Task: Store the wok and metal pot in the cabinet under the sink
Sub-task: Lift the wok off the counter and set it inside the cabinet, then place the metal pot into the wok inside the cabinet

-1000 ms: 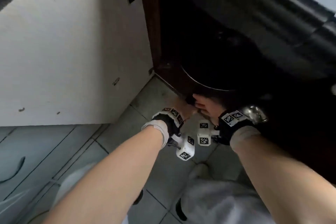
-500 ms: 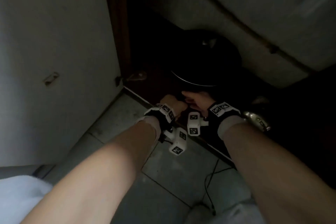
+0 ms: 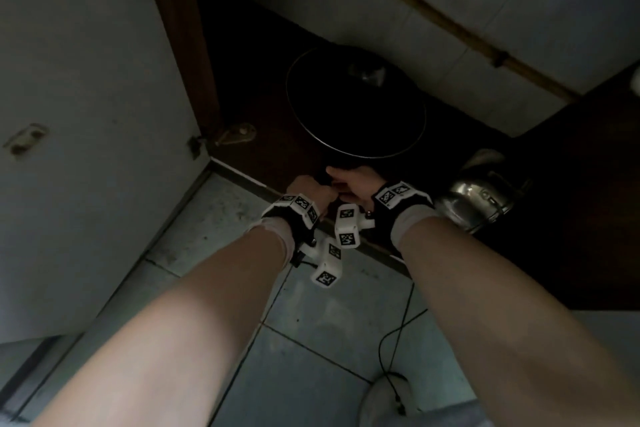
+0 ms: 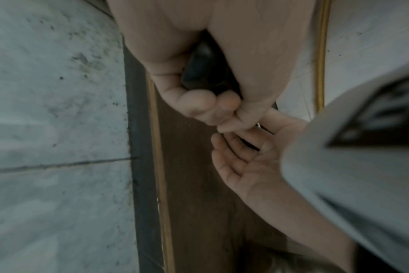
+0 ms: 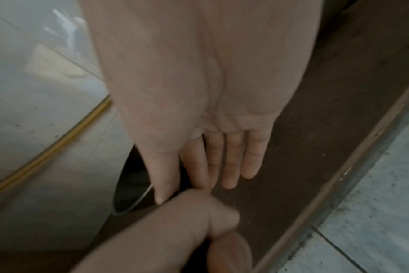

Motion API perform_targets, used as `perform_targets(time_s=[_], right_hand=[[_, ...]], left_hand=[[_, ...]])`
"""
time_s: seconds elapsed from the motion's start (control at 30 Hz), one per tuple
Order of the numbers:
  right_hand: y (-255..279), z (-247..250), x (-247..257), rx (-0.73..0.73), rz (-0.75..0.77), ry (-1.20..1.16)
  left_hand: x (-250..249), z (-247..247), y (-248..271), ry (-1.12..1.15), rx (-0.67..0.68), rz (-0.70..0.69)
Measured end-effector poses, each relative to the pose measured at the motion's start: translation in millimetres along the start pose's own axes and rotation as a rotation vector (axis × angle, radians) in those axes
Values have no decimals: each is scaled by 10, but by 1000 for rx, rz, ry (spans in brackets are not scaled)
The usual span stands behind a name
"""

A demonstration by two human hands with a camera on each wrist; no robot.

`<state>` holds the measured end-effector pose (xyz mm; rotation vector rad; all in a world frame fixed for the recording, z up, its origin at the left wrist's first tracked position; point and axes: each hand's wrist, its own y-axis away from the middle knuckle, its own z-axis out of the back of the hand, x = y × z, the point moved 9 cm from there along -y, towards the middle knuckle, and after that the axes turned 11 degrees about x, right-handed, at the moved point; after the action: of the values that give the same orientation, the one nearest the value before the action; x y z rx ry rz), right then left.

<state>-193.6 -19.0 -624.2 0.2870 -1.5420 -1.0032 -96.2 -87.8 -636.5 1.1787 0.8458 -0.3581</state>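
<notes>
The black wok sits on the brown cabinet floor, deep in the dark opening, with its handle toward me. My left hand grips the black handle, its fingers curled round it. My right hand lies just beyond it with straight fingers, thumb and forefinger on either side of the handle near the wok's rim. The shiny metal pot rests inside the cabinet, right of my right wrist.
The white cabinet door stands open on the left, with a hinge at its foot. A yellowish pipe runs along the pale back wall. A thin black cable lies on the grey floor tiles by my knees.
My head has dropped and turned toward the cabinet opening, so the wok shows more fully. Both hands have stayed together at the wok's handle.
</notes>
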Motion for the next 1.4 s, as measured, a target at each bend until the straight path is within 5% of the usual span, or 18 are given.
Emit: perform_targets(time_s=[0.17,0.3,0.6,0.7,0.8,0.93,1.17,1.27,1.4], right_hand=[[80,149,-47,-73,23,-36],[377,549,-333,-305,63,-118],[1168,1243,-1716,-602,-274,-417],[1484,1395,-1580,-845,-195,-405],[1870,1522,-1167,-1199,-64,-126],[1727,1445,-942,-1116,45,-44],[1214,1280,-678,-702,214,-659],[1178,1320,-604,-689,274,-782],[1081,1455,-602,-750,205,-667]], left_hand=[[49,-86,-88,79,36,8],[220,-383,-185,114,30,23],[265,-555,-255,147,-41,47],[314,-477,-247,141,-50,35],[300,-371,-198,130,-68,29],[269,-359,-146,106,-45,45],[217,-326,-122,109,-35,46],[232,-296,-127,100,-34,44],[247,-266,-138,108,-16,45]])
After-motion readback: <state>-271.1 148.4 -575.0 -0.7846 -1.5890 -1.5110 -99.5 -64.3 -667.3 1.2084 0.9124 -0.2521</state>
